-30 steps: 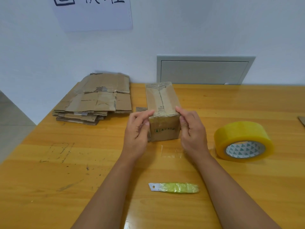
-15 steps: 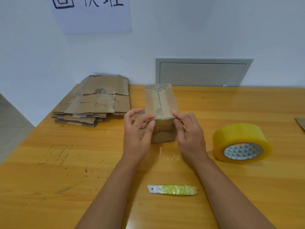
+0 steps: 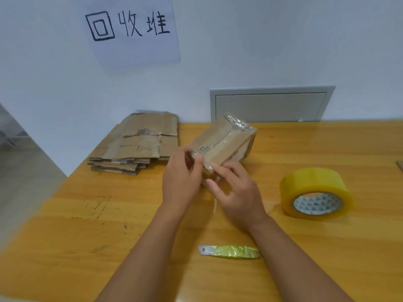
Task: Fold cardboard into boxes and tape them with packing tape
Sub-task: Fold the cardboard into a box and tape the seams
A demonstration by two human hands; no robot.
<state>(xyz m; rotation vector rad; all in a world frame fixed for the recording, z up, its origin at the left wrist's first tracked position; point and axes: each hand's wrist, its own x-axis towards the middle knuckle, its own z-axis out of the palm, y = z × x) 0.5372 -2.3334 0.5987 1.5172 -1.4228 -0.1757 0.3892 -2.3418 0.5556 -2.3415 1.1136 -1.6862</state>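
Observation:
A small taped cardboard box [image 3: 226, 138] is lifted off the wooden table [image 3: 87, 214] and tilted, its far end up to the right. Clear tape runs along its top seam and over both ends. My left hand [image 3: 181, 182] grips the box's near left corner, thumb on top. My right hand [image 3: 237, 192] holds the near end from the right, its fingers curled onto the taped edge. A yellow roll of packing tape [image 3: 316, 195] lies on the table to the right of my hands.
A stack of flattened cardboard [image 3: 139, 142] sits at the table's back left. A small cutter with a yellow-green handle [image 3: 231, 251] lies near the front edge. A grey wall panel [image 3: 270, 105] and a paper sign [image 3: 130, 29] are on the wall behind.
The box has been picked up from the table and turned, its far end swinging to the right and rising. Both hands moved with it. The view has tipped upward.

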